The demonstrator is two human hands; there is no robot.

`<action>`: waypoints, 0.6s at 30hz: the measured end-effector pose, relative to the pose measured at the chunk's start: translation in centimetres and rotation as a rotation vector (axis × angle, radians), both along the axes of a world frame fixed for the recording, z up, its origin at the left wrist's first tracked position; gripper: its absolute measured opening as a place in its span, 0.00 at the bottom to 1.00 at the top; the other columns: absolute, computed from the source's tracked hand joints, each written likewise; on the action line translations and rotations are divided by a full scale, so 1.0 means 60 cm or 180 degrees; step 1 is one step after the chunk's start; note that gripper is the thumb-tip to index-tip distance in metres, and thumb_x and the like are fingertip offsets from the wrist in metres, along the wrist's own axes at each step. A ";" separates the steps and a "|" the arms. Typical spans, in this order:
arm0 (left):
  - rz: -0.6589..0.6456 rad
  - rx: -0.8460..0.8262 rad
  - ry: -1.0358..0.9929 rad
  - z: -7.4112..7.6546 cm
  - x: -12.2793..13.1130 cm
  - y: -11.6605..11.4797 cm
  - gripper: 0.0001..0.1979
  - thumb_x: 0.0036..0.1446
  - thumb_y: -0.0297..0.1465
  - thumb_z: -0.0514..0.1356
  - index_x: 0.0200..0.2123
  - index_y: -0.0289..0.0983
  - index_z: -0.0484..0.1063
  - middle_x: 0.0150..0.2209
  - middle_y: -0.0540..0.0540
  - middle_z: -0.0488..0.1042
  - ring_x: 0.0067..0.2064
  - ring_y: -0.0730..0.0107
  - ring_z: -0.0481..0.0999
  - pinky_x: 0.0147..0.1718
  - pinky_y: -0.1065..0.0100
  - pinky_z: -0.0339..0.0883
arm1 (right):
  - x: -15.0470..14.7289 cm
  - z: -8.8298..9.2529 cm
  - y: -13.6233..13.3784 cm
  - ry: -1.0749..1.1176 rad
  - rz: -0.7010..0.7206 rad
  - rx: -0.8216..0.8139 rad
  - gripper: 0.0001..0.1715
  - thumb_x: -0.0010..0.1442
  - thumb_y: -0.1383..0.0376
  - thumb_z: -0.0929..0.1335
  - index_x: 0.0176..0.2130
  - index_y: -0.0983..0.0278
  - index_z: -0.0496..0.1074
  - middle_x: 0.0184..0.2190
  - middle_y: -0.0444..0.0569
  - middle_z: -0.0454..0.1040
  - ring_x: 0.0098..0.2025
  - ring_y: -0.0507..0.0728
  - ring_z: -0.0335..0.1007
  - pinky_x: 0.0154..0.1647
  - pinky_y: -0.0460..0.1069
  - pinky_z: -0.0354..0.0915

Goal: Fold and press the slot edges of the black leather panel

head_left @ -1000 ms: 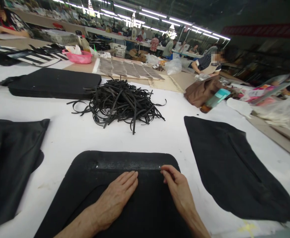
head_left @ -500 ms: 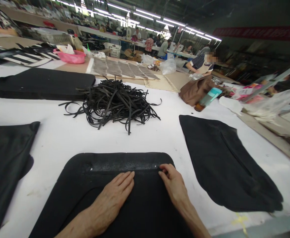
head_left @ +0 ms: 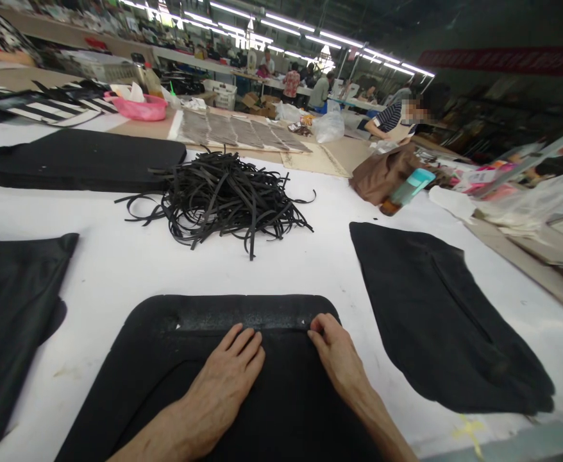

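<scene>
In front of me lies a black panel (head_left: 142,346) with rounded far corners, flat on the white table. A shinier band (head_left: 243,319) runs along its far side, with a small white triangle near each end. Just below that band shows the straight edge of an upper black layer. My left hand (head_left: 231,369) rests flat on this layer, fingertips spread at the edge. My right hand (head_left: 336,356) is at the band's right end, thumb and index finger pinched on the black layer's edge beside the white triangle; exactly what sits between them is partly hidden.
Beyond the panel is a tangled heap of black strips (head_left: 228,199). A stack of black panels (head_left: 84,160) lies behind left, and black pieces lie at left (head_left: 16,321) and right (head_left: 435,321). Farther back are a brown bag (head_left: 382,173), a teal-capped bottle (head_left: 409,189) and a pink basket (head_left: 140,108).
My left hand's fingers have spread and shifted slightly toward the band. My right hand keeps its pinch in nearly the same place. The panel has not visibly moved.
</scene>
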State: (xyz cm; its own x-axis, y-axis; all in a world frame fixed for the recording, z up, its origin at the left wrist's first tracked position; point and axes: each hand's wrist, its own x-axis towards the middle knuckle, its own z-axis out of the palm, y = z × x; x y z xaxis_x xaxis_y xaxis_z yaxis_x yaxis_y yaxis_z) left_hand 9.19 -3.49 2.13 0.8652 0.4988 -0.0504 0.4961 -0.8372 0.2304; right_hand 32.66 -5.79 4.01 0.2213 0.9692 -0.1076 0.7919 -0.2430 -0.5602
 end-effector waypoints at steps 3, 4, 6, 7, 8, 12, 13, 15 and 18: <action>0.0010 0.0003 0.0011 -0.005 -0.001 -0.001 0.31 0.48 0.20 0.50 0.58 0.34 0.54 0.61 0.40 0.53 0.62 0.58 0.50 0.60 0.56 0.47 | 0.002 0.006 0.000 0.0169 -0.0082 -0.0108 0.06 0.55 0.64 0.59 0.26 0.60 0.58 0.22 0.40 0.61 0.25 0.52 0.58 0.25 0.47 0.52; 0.0025 -0.0001 0.0026 -0.006 -0.001 -0.002 0.31 0.48 0.19 0.49 0.58 0.34 0.54 0.61 0.40 0.53 0.62 0.59 0.50 0.59 0.57 0.50 | 0.003 0.006 0.001 0.0233 -0.0098 -0.0131 0.06 0.55 0.64 0.59 0.26 0.60 0.58 0.20 0.39 0.60 0.24 0.52 0.57 0.24 0.47 0.52; 0.0044 -0.0002 0.0088 -0.005 0.001 -0.003 0.32 0.47 0.18 0.48 0.58 0.33 0.53 0.61 0.40 0.54 0.62 0.58 0.51 0.58 0.59 0.53 | 0.004 0.005 0.005 0.0311 -0.0124 -0.0141 0.07 0.54 0.63 0.59 0.25 0.60 0.58 0.19 0.38 0.58 0.23 0.52 0.56 0.23 0.46 0.51; 0.0036 0.0002 0.0130 -0.003 0.003 -0.004 0.32 0.47 0.18 0.48 0.58 0.32 0.53 0.61 0.39 0.54 0.62 0.57 0.51 0.57 0.59 0.53 | 0.003 0.003 0.007 0.0316 -0.0135 -0.0133 0.07 0.54 0.63 0.59 0.25 0.60 0.58 0.18 0.38 0.58 0.22 0.51 0.56 0.22 0.46 0.50; 0.0022 0.0013 0.0179 0.000 0.005 -0.005 0.32 0.46 0.18 0.48 0.58 0.31 0.53 0.61 0.38 0.54 0.61 0.56 0.52 0.57 0.58 0.53 | 0.002 0.001 0.008 0.0305 -0.0140 -0.0119 0.07 0.54 0.64 0.59 0.25 0.60 0.58 0.18 0.38 0.57 0.22 0.51 0.55 0.22 0.46 0.50; -0.0024 0.0060 0.0332 0.011 0.013 -0.006 0.33 0.43 0.18 0.48 0.57 0.29 0.55 0.60 0.36 0.56 0.60 0.53 0.54 0.57 0.57 0.54 | -0.001 -0.006 0.011 0.0238 -0.0202 -0.0077 0.06 0.54 0.64 0.59 0.26 0.60 0.58 0.19 0.38 0.58 0.23 0.51 0.56 0.23 0.46 0.50; -0.0033 0.0085 0.0334 0.011 0.014 -0.006 0.33 0.43 0.17 0.48 0.56 0.29 0.56 0.59 0.36 0.57 0.60 0.53 0.55 0.56 0.56 0.54 | -0.001 -0.007 0.012 0.0228 -0.0219 -0.0095 0.05 0.54 0.64 0.59 0.26 0.60 0.58 0.19 0.38 0.58 0.23 0.51 0.56 0.23 0.46 0.50; -0.0039 0.0173 0.0292 0.010 0.014 -0.006 0.32 0.43 0.17 0.48 0.56 0.29 0.56 0.59 0.36 0.58 0.59 0.53 0.56 0.56 0.57 0.55 | -0.001 -0.011 0.012 0.0230 -0.0237 -0.0130 0.05 0.54 0.64 0.59 0.26 0.60 0.58 0.19 0.38 0.58 0.23 0.51 0.56 0.23 0.46 0.50; -0.0002 0.0343 0.0223 0.002 0.012 -0.008 0.32 0.42 0.16 0.48 0.55 0.31 0.58 0.58 0.37 0.60 0.58 0.54 0.58 0.55 0.58 0.55 | 0.001 -0.017 0.013 0.0267 -0.0281 -0.0082 0.04 0.53 0.65 0.60 0.26 0.60 0.59 0.19 0.38 0.60 0.23 0.51 0.57 0.23 0.46 0.51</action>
